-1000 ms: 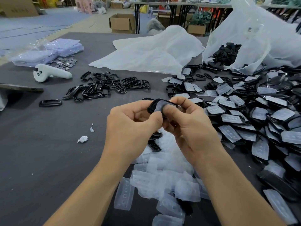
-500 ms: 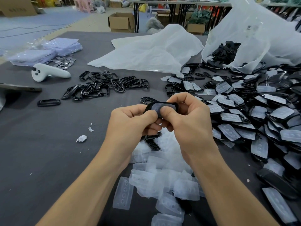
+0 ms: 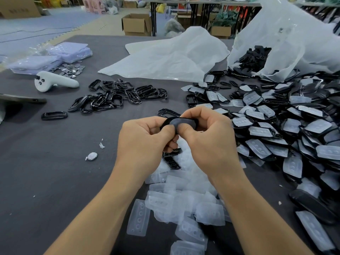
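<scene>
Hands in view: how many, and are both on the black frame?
2. The left hand pinches the black frame at its left end; the right hand pinches its right end.

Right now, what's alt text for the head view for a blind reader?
The left hand and right hand pinch a black oval plastic frame holding a translucent insert, above a grey table. Loose translucent inserts pile beneath; filled black frames heap at right.

The held frame (image 3: 193, 122) looks glossy black plastic, its insert (image 3: 179, 123) frosted and translucent. Loose inserts (image 3: 184, 199) are the same milky, soft-looking plastic. The table (image 3: 46, 181) wears matt grey cloth. The bag (image 3: 165, 57) is thin crinkled whitish plastic, the controller (image 3: 55, 82) smooth matt white plastic, the discs (image 3: 72, 69) shiny metal, the boxes (image 3: 137, 24) plain cardboard
</scene>
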`<state>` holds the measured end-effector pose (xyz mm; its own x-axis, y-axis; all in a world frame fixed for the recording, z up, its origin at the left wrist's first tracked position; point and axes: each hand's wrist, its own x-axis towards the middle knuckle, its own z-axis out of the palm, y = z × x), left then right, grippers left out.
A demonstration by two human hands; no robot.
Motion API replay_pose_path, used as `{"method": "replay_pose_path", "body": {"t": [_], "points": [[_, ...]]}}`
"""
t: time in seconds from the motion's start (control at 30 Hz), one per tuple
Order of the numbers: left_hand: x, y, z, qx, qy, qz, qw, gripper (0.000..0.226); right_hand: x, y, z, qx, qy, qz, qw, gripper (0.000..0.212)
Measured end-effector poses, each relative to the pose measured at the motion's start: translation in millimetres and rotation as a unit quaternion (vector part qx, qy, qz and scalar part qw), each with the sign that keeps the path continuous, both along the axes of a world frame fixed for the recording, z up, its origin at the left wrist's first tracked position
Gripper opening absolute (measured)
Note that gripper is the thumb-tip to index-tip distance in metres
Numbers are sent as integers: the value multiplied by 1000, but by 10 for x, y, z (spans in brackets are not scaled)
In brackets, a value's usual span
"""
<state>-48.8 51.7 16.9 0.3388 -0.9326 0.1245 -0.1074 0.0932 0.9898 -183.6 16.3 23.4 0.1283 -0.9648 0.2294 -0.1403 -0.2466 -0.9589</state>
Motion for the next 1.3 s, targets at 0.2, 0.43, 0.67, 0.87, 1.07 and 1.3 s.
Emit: {"method": "replay_pose_path", "body": {"t": [0.2,0.43,0.67,0.87,1.07,1.3], "points": [[-46,41,5,-27,-65,44,997,16,-19,-21,20,18,-18,10,1000,17],[-22,69,72,-66,45,-58,995,23,-91,-75,54,240,-248,125,930,11],[-20,84,120,-89,41,-102,990,42,-78,-42,59,409,-376,255,791,10],[-190,191,138,-121,-103,15,987,37,-28,39,20,445,-451,331,699,20],[-342,241,187,-66,-262,82,959,31,18,56,-37,436,-433,324,719,30],[-336,225,217,-34,-358,120,925,47,40,37,-66,439,-412,289,745,34]]}}
